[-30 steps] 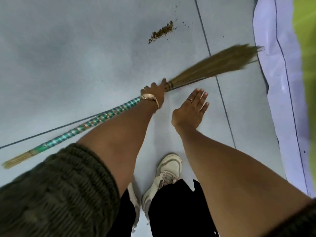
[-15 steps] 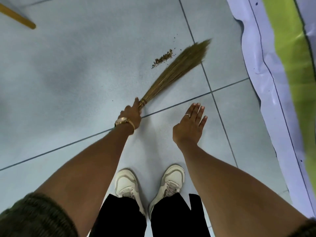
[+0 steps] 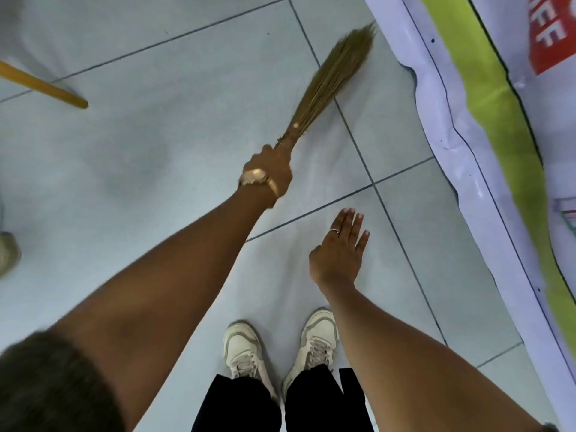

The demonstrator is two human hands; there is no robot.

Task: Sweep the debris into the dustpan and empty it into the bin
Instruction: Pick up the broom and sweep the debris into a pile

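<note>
On the pale tiled floor (image 3: 156, 145), seen from the head camera, the left hand (image 3: 270, 171) is clamped on the neck of a straw broom (image 3: 333, 79), whose bristles fan toward a white and green banner (image 3: 486, 98) lying at the right. The right hand (image 3: 339, 251) hangs free above the tiles, fingers straight and close together, holding nothing. Only a few dark specks of debris (image 3: 282, 139) show, just beside the broom's binding; no pile, dustpan or bin is in view. A wooden stick (image 3: 43, 87) lies at the left. The risk, as judged from here: a fast stroke could scatter crumbs under the banner's edge, out of reach of a dustpan.
</note>
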